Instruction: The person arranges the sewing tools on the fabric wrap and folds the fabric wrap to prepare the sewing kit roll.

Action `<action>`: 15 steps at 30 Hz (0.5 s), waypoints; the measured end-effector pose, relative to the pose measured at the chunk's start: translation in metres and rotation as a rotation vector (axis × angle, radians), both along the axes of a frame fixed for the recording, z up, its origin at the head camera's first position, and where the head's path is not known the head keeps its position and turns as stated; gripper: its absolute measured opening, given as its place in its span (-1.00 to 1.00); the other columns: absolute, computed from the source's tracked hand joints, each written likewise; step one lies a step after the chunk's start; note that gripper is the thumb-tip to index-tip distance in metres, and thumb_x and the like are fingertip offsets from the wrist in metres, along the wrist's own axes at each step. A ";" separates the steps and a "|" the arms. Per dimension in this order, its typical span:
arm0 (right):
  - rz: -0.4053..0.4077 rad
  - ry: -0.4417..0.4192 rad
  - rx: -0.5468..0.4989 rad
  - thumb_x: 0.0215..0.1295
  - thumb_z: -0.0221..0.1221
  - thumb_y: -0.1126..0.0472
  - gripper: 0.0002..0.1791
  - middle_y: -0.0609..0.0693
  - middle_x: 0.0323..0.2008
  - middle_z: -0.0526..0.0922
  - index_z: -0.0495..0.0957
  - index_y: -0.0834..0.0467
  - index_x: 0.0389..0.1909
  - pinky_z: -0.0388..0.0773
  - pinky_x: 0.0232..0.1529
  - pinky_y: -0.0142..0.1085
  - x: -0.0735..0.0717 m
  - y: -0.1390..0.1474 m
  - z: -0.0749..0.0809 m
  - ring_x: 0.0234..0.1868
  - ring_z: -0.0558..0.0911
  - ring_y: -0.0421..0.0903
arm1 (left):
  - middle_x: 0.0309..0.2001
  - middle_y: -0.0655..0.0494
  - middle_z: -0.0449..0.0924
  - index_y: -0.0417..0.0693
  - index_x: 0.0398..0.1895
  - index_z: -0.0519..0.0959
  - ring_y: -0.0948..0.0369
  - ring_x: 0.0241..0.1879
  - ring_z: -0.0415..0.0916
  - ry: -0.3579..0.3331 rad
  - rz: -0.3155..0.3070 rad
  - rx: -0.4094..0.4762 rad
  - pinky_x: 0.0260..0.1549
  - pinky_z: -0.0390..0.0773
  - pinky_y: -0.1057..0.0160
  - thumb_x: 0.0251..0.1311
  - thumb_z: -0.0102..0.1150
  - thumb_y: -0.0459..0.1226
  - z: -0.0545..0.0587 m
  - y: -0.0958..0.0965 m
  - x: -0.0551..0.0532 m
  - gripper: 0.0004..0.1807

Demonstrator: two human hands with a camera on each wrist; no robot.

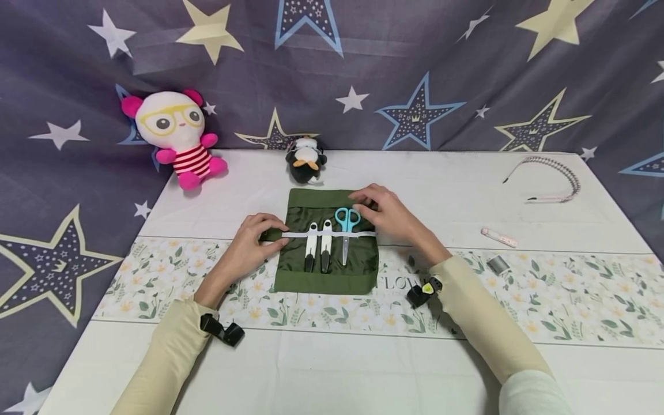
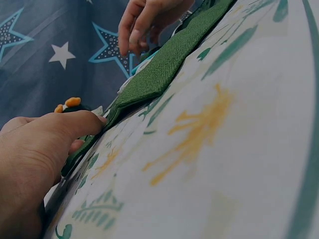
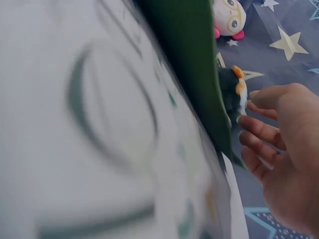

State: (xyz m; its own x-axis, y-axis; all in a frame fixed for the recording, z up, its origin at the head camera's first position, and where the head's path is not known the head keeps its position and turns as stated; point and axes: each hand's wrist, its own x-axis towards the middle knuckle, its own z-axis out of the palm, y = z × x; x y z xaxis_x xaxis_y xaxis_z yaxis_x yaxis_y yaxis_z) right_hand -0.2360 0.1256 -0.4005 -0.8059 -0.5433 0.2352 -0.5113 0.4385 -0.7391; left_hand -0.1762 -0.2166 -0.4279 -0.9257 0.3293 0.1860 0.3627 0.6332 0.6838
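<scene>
A dark green fabric tool roll (image 1: 327, 283) lies unrolled on the table. A white elastic strip (image 1: 293, 234) runs across it, with two slim white tools (image 1: 312, 242) with ringed tops and black lower ends tucked under. Beside them, light-blue-handled scissors (image 1: 347, 222) sit under the same strip, blades pointing down. At the roll's left edge my left hand (image 1: 255, 242) pinches the green fabric by the strip's end. My right hand (image 1: 385, 213) hovers at the upper right corner, near the scissors' handles, its fingers loosely bent and holding nothing.
Behind the roll sits a penguin plush (image 1: 306, 161); a pink and white panda plush (image 1: 178, 135) is at the back left. To the right lie a headband (image 1: 565, 173), a small pink item (image 1: 499, 237) and a grey thread spool (image 1: 499, 264). A flowered runner (image 1: 560, 294) crosses the table.
</scene>
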 end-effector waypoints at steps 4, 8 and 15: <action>-0.054 -0.010 -0.034 0.55 0.16 0.30 -0.69 0.13 -0.04 0.60 0.60 0.33 0.20 0.58 -0.04 -0.10 0.002 0.013 0.004 -0.05 0.58 0.02 | 0.19 0.00 0.50 -0.03 0.06 0.72 -0.04 0.26 0.29 -0.003 0.003 0.000 0.26 0.26 -0.22 0.36 0.38 -0.17 0.001 -0.001 0.001 -0.73; -0.126 -0.007 -0.034 0.52 0.19 0.32 -0.71 0.14 -0.07 0.62 0.62 0.33 0.16 0.58 -0.06 -0.12 0.005 0.031 0.008 -0.08 0.58 0.03 | 0.19 0.00 0.50 -0.03 0.05 0.72 -0.04 0.26 0.29 0.001 0.003 0.001 0.25 0.27 -0.21 0.35 0.39 -0.18 0.000 -0.002 0.001 -0.73; -0.227 -0.001 -0.025 0.48 0.21 0.36 -0.70 0.19 -0.09 0.64 0.62 0.35 0.15 0.57 -0.11 -0.21 0.010 0.074 0.012 -0.14 0.61 0.06 | 0.20 0.00 0.51 -0.02 0.06 0.72 -0.04 0.26 0.29 -0.003 0.004 -0.006 0.26 0.26 -0.20 0.35 0.39 -0.17 0.000 -0.001 0.000 -0.73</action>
